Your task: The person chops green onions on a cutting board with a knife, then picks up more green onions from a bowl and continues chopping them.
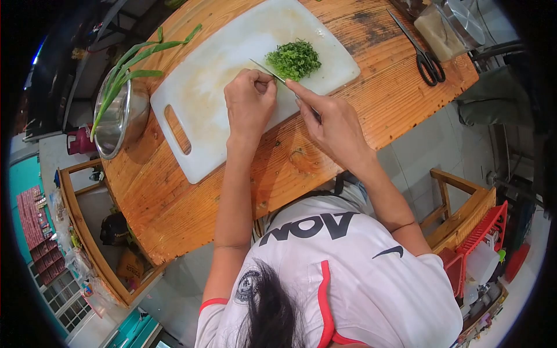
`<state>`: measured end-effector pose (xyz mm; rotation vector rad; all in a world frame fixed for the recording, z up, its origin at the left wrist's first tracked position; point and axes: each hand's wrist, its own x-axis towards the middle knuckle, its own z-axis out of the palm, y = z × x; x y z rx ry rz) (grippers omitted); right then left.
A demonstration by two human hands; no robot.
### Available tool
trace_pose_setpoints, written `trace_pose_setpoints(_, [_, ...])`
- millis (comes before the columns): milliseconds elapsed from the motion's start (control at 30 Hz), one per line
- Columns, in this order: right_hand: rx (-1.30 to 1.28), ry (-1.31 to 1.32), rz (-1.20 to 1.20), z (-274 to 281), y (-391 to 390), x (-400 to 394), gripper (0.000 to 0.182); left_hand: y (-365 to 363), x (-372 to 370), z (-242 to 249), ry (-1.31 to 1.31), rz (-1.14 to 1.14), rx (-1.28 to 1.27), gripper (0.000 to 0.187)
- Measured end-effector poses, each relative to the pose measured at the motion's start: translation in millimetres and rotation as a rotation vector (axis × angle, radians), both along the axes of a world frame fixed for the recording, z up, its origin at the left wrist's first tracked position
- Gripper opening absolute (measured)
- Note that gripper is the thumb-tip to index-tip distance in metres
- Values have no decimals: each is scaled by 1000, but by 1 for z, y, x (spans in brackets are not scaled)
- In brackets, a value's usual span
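My right hand (333, 124) grips a knife (268, 69), its blade pointing up and left over the white cutting board (232, 43). The fingers of my left hand (249, 103) are curled closed close beside the blade. They pinch a little green bit of spring onion, mostly hidden by the hand. Just beyond the knife lies a heap of finely chopped spring onion (295, 60) on the board.
A steel bowl (137, 110) stands left of the board, with long whole spring onions (119, 78) across its rim. Black-handled scissors (428, 65) lie on the wooden table (301, 153) at right, near a container (439, 32). Wooden stools flank the table.
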<state>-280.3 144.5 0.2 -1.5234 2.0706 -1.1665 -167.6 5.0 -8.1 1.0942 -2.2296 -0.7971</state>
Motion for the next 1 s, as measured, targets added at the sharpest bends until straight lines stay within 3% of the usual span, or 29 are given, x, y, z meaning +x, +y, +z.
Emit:
trace_pose_setpoints(100, [-32, -71, -15, -8, -3, 1, 44, 2, 0, 3, -17, -12, -26, 10])
trace_pose_setpoints(200, [-42, 29, -26, -16, -13, 5, 44, -1, 0, -1, -8, -17, -29, 10])
trace_pose_setpoints(400, [-58, -66, -41, -13, -10, -5, 37, 2, 1, -1, 6, 7, -30, 11])
trace_pose_setpoints(800, [-53, 83, -26, -16, -9, 5, 39, 1, 0, -1, -15, -17, -40, 10])
trace_pose_setpoints(1000, [-47, -78, -35, -9, -9, -4, 35, 4, 2, -2, -19, -46, -171, 9])
